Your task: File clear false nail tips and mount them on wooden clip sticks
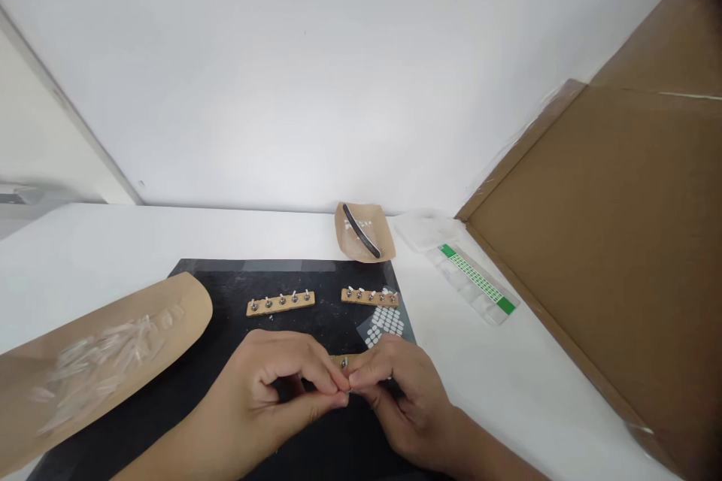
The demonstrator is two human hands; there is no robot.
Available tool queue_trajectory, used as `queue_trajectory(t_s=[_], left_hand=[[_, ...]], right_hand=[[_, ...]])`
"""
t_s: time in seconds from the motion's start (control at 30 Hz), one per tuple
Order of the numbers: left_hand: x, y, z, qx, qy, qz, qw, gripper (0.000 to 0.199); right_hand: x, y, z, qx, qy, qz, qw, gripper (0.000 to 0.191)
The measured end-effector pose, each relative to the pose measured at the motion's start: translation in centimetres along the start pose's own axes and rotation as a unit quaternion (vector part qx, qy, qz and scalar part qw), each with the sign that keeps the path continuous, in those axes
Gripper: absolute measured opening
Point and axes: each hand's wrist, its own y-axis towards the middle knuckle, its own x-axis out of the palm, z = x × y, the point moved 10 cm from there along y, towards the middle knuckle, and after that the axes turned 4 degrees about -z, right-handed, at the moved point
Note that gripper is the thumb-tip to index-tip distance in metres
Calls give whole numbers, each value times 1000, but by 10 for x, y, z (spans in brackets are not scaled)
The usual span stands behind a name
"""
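My left hand (293, 376) and my right hand (395, 391) meet fingertip to fingertip above the black mat (226, 346). Both pinch at the same spot, and whatever sits between the fingertips is too small to name. Just behind them a cardboard strip (337, 361) with a metal clip shows in part; my hands cover the rest. Farther back lie two more cardboard strips, a left one (287, 305) and a right one (366, 299), each bearing a row of small metal clips with pale tips. A sheet of white oval stickers (386, 323) lies beyond my right hand.
To the left stands a long brown paper tray (195, 301) holding clear plastic pieces (113, 353). A small brown tray (385, 229) with a curved black nail file (361, 231) is at the back. A green-and-white label strip (477, 278) in clear plastic lies right, beside a cardboard panel (609, 240).
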Motion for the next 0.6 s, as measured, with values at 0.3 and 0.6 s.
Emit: queue_trajectory(t_s=[0.3,0.6], left_hand=[[-5,-9,23,112,147,62,981,20],[-5,-8,31,118,146,110,976,21]], right_hand=[[-1,3,10,62,86,20,994,18],[3,4,12,80,144,21,986,15]])
